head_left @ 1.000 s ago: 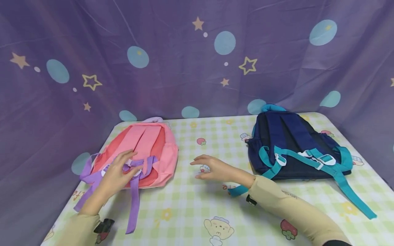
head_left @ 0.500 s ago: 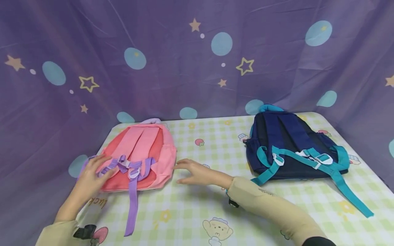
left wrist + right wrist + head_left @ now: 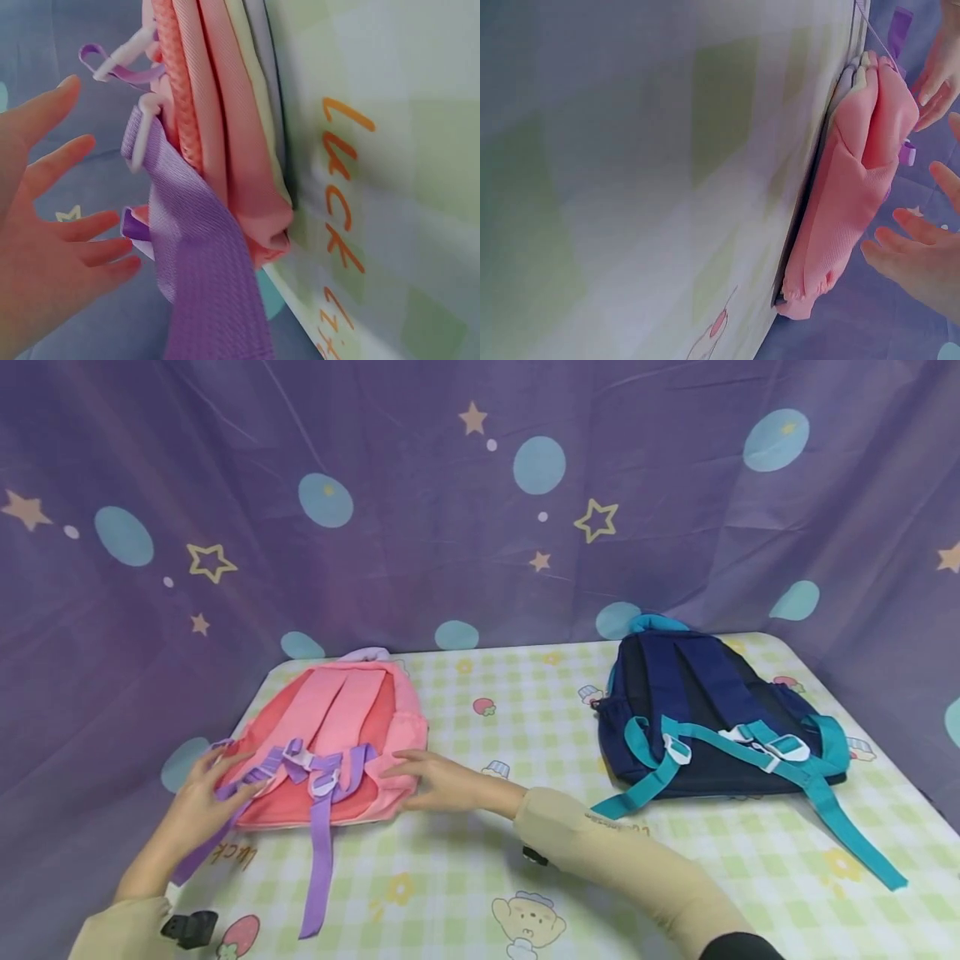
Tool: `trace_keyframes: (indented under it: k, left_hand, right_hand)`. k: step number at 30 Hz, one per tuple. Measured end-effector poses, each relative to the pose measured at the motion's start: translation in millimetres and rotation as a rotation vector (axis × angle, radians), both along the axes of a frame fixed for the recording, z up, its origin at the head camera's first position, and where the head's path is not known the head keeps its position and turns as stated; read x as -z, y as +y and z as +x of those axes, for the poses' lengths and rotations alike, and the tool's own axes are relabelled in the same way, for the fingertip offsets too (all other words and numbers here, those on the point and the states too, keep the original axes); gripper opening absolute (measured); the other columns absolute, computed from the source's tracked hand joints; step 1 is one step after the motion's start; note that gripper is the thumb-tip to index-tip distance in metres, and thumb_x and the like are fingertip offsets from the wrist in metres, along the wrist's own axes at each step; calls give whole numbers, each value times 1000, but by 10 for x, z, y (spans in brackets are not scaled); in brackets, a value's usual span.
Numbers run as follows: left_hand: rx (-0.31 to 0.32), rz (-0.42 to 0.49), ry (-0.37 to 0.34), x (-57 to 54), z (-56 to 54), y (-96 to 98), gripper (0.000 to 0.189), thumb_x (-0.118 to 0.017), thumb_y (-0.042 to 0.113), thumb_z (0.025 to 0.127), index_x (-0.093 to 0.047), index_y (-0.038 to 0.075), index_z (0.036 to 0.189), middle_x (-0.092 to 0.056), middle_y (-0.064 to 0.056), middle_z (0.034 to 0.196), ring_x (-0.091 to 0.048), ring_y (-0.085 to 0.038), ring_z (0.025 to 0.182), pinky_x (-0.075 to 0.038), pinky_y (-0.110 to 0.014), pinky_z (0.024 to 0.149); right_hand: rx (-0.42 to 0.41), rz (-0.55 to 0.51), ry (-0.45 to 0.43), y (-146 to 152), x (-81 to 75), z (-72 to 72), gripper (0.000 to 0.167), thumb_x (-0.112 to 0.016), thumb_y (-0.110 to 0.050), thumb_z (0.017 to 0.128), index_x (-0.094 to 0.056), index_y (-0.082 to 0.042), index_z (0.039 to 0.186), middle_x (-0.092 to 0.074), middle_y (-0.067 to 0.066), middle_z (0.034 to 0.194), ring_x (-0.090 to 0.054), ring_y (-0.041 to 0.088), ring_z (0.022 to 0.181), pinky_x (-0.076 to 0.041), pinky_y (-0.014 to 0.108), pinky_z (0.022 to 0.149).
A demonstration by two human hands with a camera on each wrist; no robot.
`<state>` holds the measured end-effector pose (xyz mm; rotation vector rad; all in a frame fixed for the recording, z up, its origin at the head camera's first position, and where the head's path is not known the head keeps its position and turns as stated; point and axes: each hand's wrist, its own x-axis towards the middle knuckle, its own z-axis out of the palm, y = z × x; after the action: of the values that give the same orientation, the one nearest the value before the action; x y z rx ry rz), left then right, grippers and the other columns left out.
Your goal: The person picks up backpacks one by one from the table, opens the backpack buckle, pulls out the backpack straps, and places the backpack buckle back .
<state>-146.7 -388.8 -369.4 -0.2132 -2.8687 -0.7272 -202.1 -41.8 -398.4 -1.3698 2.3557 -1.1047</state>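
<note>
Left hand (image 3: 197, 806) and right hand (image 3: 442, 782), fingers apart, flank the pink backpack (image 3: 341, 718). Its long axis runs away from them, lilac handle (image 3: 366, 654) toward the curtain (image 3: 420, 527).

Pink backpack (image 3: 343, 718), navy backpack (image 3: 705, 714), green-checked tablecloth (image 3: 450, 881)

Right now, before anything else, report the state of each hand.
Left hand: open, fingers spread, holding nothing.
Right hand: open, holding nothing, at the pink backpack.
</note>
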Motion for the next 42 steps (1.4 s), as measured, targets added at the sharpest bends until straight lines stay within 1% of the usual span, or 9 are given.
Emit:
trace_keyframes:
  k: [5,8,16,20,24,27,31,35,42]
  left_hand:
    - [18,-26,-10,34,-32,-54,50,-72,13,88,-51,-13,126,-24,-50,134,-27,-71,119,-26,-82,85]
    - [15,-50,-28,67,-39,-92,48,-72,12,87,-52,-13,123,-26,-51,132,-26,-71,119,-26,-82,84]
    - [15,-63,-42,135,-54,-189,47,-74,5,84,-53,-12,122,-27,-49,131,-27,-73,116,-27,-82,83]
    - [11,-65,-53,167,-45,-226,48,-75,4,83,-53,-11,123,-29,-48,129,-30,-72,113,-28,-81,83]
    - [13,-53,-36,189,-42,-239,49,-77,5,81,-54,-11,122,-34,-45,127,-33,-69,113,-29,-79,84]
    - [24,-54,4,208,-52,-219,49,-79,3,78,-57,-11,120,-38,-43,125,-36,-66,112,-31,-78,82]
    - [27,-74,21,204,-76,-151,49,-80,4,76,-59,-10,119,-42,-41,123,-39,-64,111,-32,-78,81]
    - [24,-82,-6,182,-108,-44,49,-80,5,78,-60,-9,120,-41,-41,124,-41,-63,111,-33,-78,82]
    - [28,-100,-10,194,-145,145,49,-81,9,78,-62,-7,119,-45,-39,118,-49,-62,104,-39,-73,82]
  right_hand:
    - [-12,30,-16,-89,31,-18,47,-71,-15,90,-59,-5,135,-38,18,151,-30,27,142,-29,29,112]
    - [-19,58,10,-136,62,-29,46,-71,-15,90,-60,-6,134,-37,19,151,-31,27,142,-31,25,110]
    - [-12,123,111,-161,89,-45,38,-72,-15,90,-66,-7,127,-45,19,146,-38,27,138,-26,28,113]
    - [-14,133,120,-156,90,-47,35,-72,-15,90,-68,-8,124,-51,17,142,-41,26,137,-27,28,113]
    - [-21,140,114,-153,85,-39,33,-71,-14,90,-68,-7,122,-54,15,139,-41,27,136,-26,30,114]
    - [-11,146,114,-141,76,-34,31,-71,-12,90,-68,-7,121,-55,15,138,-42,26,135,-28,31,113]
    - [17,147,122,-108,58,-44,26,-70,-10,91,-70,-7,116,-56,14,134,-47,26,130,-32,31,111]
    - [47,135,128,-41,56,-58,20,-69,-11,91,-71,-7,111,-57,15,130,-51,26,123,-36,30,108]
    - [93,89,138,100,98,-82,14,-71,-9,88,-72,-6,102,-61,11,115,-55,23,111,-40,29,101]
